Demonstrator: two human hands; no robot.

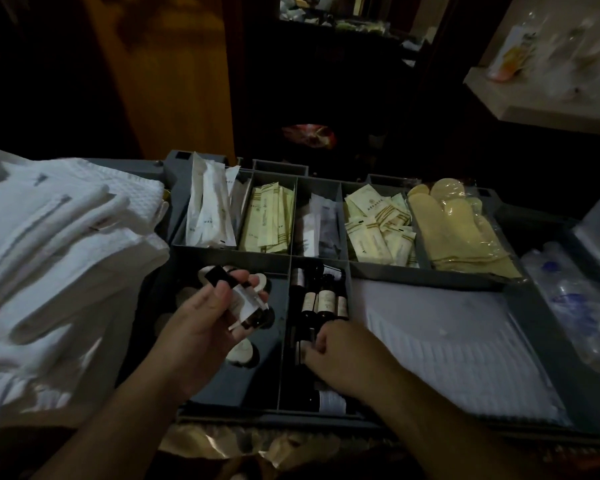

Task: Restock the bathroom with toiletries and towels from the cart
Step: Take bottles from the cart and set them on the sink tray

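The left hand is pinching a small bottle with a black cap between its thumb and fingers, and folded white towels are lying off to the left of those fingers. The right hand is reaching down into the grey tray, its fingers curling among the dark bottles. More bottles are lying just past the fingertips, and I cannot tell if the fingers are gripping one.

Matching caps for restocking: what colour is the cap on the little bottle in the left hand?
Black cap on the bottle; shows best in the head view.
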